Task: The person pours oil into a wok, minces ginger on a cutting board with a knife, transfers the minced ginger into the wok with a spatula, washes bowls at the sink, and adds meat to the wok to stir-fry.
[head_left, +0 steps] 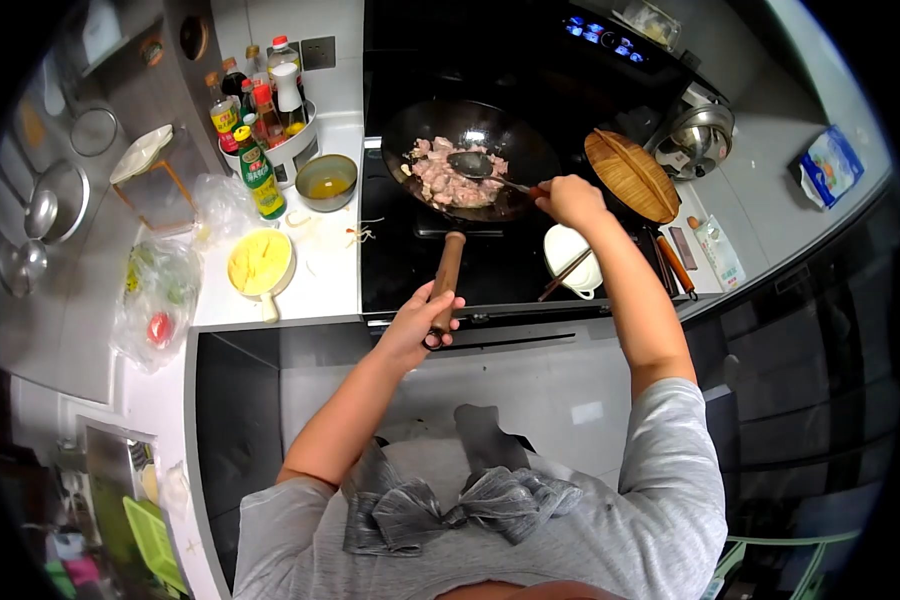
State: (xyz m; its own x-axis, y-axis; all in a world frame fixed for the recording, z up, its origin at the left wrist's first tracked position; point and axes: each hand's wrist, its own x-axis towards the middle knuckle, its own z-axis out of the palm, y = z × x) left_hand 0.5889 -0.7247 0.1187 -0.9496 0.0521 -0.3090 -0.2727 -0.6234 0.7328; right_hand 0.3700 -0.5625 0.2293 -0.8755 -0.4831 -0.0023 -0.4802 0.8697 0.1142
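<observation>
A dark wok (535, 150) sits on the black stove, with chopped pinkish meat (445, 180) spread over its bottom. My left hand (417, 325) is closed around the wok's wooden handle (450, 265). In my right hand (572, 203) is the handle of a cooking ladle (470, 164), whose dark bowl rests among the meat pieces. Part of the meat under the ladle is hidden. Just below my right hand stands a white bowl (560, 245) with chopsticks (567, 274) laid across it.
Left of the stove are a bowl of yellowish liquid (327, 184), a yellow-filled pan (262, 262), a green-labelled bottle (259, 175) and a rack of condiment bottles (295, 150). A plastic bag (155, 300) lies farther left. To the right are a wooden lid (630, 175) and a metal pot (698, 142).
</observation>
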